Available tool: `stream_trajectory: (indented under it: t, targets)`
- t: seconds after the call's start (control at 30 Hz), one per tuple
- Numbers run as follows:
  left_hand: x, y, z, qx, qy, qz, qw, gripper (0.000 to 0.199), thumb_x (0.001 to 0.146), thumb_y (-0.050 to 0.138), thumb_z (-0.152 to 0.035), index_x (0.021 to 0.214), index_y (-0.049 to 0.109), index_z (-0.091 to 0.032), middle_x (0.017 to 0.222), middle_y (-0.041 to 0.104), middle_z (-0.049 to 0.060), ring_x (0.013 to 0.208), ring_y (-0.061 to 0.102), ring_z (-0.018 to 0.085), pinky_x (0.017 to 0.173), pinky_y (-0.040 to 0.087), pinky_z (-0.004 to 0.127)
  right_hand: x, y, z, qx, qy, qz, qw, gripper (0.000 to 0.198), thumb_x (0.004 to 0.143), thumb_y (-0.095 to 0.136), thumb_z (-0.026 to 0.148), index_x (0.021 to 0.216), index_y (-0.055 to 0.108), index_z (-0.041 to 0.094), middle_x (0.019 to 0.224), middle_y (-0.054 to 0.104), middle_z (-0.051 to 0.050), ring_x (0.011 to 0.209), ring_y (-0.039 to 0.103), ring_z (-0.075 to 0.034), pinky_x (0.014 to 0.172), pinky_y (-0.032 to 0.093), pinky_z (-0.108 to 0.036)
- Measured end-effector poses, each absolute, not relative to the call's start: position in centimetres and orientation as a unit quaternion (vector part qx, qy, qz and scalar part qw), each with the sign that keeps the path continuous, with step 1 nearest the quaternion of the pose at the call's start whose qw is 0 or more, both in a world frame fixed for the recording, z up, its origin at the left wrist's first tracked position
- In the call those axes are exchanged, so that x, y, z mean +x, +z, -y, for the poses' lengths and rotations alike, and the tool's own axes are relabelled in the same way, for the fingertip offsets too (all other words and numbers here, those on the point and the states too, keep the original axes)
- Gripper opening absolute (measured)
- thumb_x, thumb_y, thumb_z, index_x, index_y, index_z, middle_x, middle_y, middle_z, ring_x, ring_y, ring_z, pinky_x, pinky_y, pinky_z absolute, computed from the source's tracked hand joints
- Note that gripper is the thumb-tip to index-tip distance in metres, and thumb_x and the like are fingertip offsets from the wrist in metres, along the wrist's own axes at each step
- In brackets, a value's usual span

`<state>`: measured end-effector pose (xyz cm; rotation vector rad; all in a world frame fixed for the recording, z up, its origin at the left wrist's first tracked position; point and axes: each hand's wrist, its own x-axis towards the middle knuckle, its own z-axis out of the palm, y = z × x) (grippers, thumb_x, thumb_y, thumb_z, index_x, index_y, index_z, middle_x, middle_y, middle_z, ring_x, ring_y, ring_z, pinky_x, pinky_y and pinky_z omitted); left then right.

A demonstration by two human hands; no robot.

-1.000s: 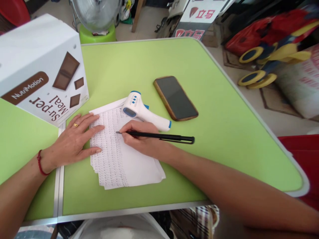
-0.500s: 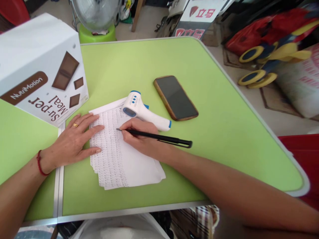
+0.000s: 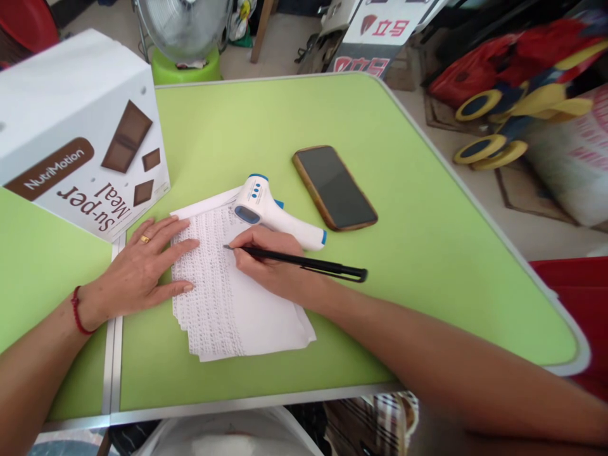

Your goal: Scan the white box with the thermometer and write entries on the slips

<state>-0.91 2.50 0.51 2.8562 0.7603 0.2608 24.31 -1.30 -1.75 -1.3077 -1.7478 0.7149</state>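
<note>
My right hand [image 3: 266, 259] is closed around a black pen [image 3: 308, 261], its tip at the paper, beside columns of small handwriting. The stack of paper sheets [image 3: 270, 323] lies on the green table; its left part is covered with writing, its lower right is blank. My left hand [image 3: 147, 266] lies flat with fingers spread, fingertips on the left edge of the sheets. A white and blue infrared thermometer [image 3: 280, 218] rests on the top right of the paper, just beyond my right hand.
A smartphone [image 3: 335, 187] in a brown case lies right of the thermometer. The white NutriMotion box [image 3: 85, 139] stands at the left. Behind the green table [image 3: 427, 253] is a fan [image 3: 183, 25] on a green stool. Red and yellow items and a sack are on the floor at right.
Almost nothing differs. The pen tip has shifted very slightly to the right on the paper; my left hand stays in place, and the view has moved a touch.
</note>
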Motion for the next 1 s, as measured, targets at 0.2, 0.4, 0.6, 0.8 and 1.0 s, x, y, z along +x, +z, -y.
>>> stream_trajectory:
  t: [0.2,0.4,0.6,0.8,1.0]
  targets:
    - [-0.96,0.45,-2.51,0.957,0.087,-0.259,0.091,0.055,0.098,0.043,-0.055,0.140,0.044,-0.018,0.150,0.037,0.019,0.142,0.032,0.037,0.114,0.027,0.061,24.44,-1.32,1.34,-0.512,0.318,0.696,0.390,0.008,0.072,0.051,0.017,0.069,0.057,0.020,0.056,0.059,0.004,0.049,0.046,-0.009,0.046,0.035,-0.023]
    - [-0.98,0.49,-2.50,0.957,0.088,-0.260,0.092,0.056,0.098,0.043,-0.055,0.140,0.044,-0.018,0.151,0.037,0.019,0.142,0.032,0.037,0.114,0.026,0.060,24.86,-1.28,1.29,-0.486,0.320,0.713,0.391,0.007,0.076,0.051,0.018,0.071,0.055,0.020,0.058,0.057,0.004,0.050,0.045,-0.009,0.048,0.034,-0.024]
    - [-0.97,0.52,-2.55,0.958,0.084,-0.258,0.090,0.056,0.098,0.043,-0.055,0.140,0.045,-0.017,0.151,0.037,0.020,0.141,0.032,0.038,0.114,0.026,0.061,25.09,-1.11,1.37,-0.438,0.317,0.720,0.434,0.025,0.092,0.049,0.027,0.070,0.056,0.019,0.059,0.054,0.003,0.055,0.048,-0.010,0.053,0.040,-0.025]
    - [-0.93,0.56,-2.56,0.960,0.083,-0.255,0.084,0.057,0.098,0.043,-0.056,0.140,0.044,-0.018,0.150,0.037,0.020,0.141,0.032,0.039,0.113,0.028,0.061,25.01,-1.06,1.44,-0.423,0.301,0.741,0.425,0.027,0.093,0.051,0.028,0.068,0.057,0.019,0.057,0.054,0.003,0.052,0.048,-0.009,0.049,0.038,-0.024]
    - [-0.93,0.45,-2.52,0.958,0.086,-0.259,0.091,0.055,0.098,0.042,-0.055,0.140,0.044,-0.018,0.150,0.037,0.020,0.141,0.032,0.038,0.114,0.027,0.061,24.63,-1.61,1.34,-0.441,0.261,0.759,0.400,0.030,0.093,0.050,0.027,0.064,0.052,0.019,0.054,0.051,0.004,0.049,0.045,-0.008,0.048,0.035,-0.023]
